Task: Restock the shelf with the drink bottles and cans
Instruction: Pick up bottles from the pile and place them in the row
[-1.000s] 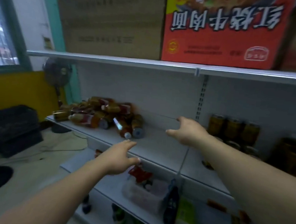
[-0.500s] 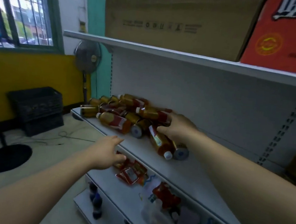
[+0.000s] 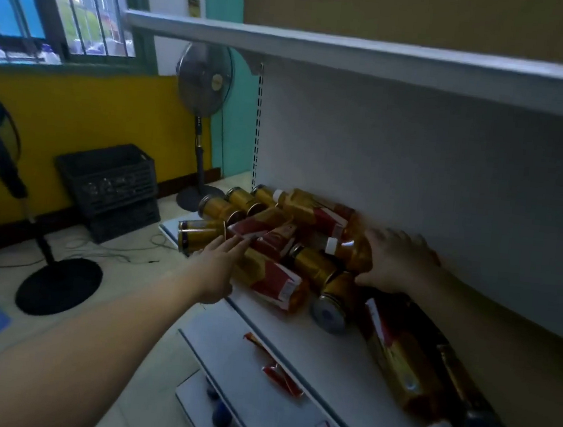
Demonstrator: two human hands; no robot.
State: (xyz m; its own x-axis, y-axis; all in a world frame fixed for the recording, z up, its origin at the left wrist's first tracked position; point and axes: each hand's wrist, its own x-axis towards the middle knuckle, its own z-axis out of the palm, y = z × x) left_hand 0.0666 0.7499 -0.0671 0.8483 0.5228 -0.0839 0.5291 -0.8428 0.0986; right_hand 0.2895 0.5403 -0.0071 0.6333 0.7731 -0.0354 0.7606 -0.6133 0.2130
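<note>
Head: R hand [image 3: 401, 262] grips bottle [image 3: 352, 251] on white shelf [image 3: 322, 351], L hand [image 3: 218, 269] flat; fan [image 3: 205, 78] beyond

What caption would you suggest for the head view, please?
Restocking: right hand grips a bottle in a toppled heap of bottles and cans on a shelf; left hand reaches in, fingers straight.

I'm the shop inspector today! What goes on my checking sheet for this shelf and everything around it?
Surface: white metal shelf, drinks heaped at its far end.
Job's things: amber plastic bottles with red labels and round gold cans, all lying jumbled.
Clutter: red foil packets on the lower shelf.
Grips: left hand open, stretched toward the pile; right hand holds a white-capped amber bottle.
Cables: thin wires on the floor.
Surroundings: black plastic crates, black standing fan, yellow wall.
</note>
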